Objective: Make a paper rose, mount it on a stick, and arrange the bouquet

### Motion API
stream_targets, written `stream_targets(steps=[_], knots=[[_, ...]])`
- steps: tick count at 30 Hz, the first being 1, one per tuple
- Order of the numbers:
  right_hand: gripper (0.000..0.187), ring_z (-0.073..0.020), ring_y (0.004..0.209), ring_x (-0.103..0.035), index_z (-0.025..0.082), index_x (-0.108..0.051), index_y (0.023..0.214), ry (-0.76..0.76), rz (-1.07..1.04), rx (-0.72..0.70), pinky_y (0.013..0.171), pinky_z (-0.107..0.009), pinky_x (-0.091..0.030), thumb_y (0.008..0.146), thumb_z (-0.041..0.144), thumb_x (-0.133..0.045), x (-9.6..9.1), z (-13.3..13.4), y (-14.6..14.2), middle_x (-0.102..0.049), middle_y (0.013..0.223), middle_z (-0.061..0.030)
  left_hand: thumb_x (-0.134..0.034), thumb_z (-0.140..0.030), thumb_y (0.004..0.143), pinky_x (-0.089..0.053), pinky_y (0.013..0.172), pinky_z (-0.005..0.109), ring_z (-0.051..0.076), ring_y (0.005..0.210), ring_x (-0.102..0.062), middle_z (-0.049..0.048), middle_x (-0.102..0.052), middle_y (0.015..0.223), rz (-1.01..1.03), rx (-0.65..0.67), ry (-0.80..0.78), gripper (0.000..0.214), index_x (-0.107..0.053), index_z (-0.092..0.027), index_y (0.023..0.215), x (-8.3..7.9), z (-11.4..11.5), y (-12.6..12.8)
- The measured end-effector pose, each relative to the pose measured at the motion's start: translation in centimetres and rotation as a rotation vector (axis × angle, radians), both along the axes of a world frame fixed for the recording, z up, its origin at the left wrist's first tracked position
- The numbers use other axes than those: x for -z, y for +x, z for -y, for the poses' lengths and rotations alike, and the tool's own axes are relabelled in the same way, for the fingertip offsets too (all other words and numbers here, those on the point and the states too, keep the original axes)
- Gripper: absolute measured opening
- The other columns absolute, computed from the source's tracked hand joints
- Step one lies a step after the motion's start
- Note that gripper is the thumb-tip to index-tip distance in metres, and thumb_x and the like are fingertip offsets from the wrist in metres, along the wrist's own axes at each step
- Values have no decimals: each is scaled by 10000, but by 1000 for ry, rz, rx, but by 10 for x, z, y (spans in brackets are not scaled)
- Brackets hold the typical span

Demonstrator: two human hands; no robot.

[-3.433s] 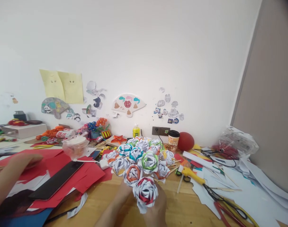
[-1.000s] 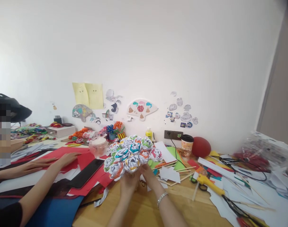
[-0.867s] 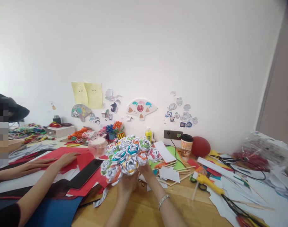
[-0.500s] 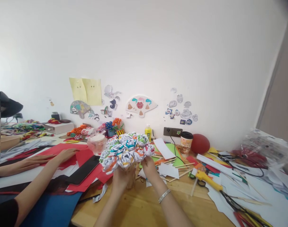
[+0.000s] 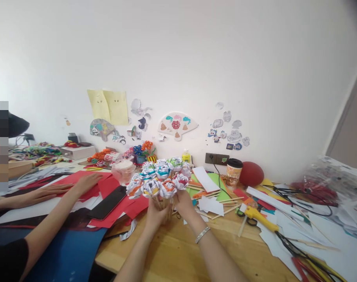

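One head-worn camera looks forward and down across the nearby hands (image 5: 155, 214) and table (image 5: 177, 256) toward the wall (image 5: 178, 55).

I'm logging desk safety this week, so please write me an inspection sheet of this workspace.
Surface: brown wooden tabletop; white paper sheets lie to the right.
Things in hand: bunch of white paper flowers with coloured edges on thin pale sticks.
Clutter: flat black rectangular slab on red paper; yellow gun-shaped tool.
Hands: left hand curls around the sticks; right hand is beneath the flowers, fingers partly hidden.
Cables: black cable from dark wall socket; black loops right.
Surroundings: white wall with paper cutouts; another person's hand rests on the red paper.
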State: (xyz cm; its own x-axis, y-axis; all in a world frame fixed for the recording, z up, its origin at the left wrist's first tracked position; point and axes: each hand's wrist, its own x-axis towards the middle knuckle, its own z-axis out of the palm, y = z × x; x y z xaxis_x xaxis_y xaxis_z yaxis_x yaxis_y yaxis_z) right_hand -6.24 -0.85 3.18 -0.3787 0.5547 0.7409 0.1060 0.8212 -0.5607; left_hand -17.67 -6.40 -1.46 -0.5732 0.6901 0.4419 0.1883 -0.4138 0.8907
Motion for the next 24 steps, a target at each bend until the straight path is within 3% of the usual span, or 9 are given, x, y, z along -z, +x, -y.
stream_targets(steps=[11, 14, 17, 19, 22, 24], knots=[[289, -244, 1033, -577, 203, -626, 1040, -168, 140, 41, 886, -356, -427, 804, 150, -469, 8, 4, 14, -658, 1085, -79, -778, -248, 481, -505, 770, 382, 252, 880, -651, 49, -661, 901, -10, -22, -69, 539, -464, -213, 918, -1, 4, 2], [261, -191, 833, -638, 199, -635, 1017, -213, 174, 7, 728, -278, -483, 794, 163, -505, 10, 7, 24, -696, 934, -39, -766, -275, 512, -506, 770, 358, 238, 898, -651, 59, -657, 952, -16, 4, -71, 545, -460, -211, 958, 1, 3, 1], [192, -166, 617, -630, 181, -671, 821, -266, 199, 48, 585, -246, -469, 751, 118, -503, 6, 8, 48, -680, 671, -5, -758, -291, 532, -503, 791, 358, 244, 961, -635, 74, -648, 1013, -12, 11, -66, 568, -448, -212, 1002, 1, 4, 1], [204, -187, 635, -630, 175, -662, 767, -288, 164, 159, 595, -271, -466, 757, 119, -466, -7, 7, 70, -670, 654, -26, -764, -288, 531, -508, 781, 369, 252, 942, -642, 75, -658, 989, -7, 15, -75, 563, -454, -209, 994, 0, 6, 2], [233, -212, 769, -628, 174, -635, 949, -213, -67, 327, 684, -319, -483, 828, 243, -448, -46, 8, 94, -681, 864, -78, -779, -283, 516, -517, 754, 377, 261, 901, -655, 66, -673, 926, 5, 20, -87, 553, -466, -203, 966, -2, 7, 4], [319, -197, 848, -622, 180, -572, 1118, -87, -189, 221, 744, -319, -491, 831, 294, -493, -78, 11, 97, -644, 1067, -98, -785, -280, 505, -517, 758, 373, 267, 929, -647, 61, -672, 921, 13, 22, -82, 562, -469, -203, 964, -3, 7, 5]])
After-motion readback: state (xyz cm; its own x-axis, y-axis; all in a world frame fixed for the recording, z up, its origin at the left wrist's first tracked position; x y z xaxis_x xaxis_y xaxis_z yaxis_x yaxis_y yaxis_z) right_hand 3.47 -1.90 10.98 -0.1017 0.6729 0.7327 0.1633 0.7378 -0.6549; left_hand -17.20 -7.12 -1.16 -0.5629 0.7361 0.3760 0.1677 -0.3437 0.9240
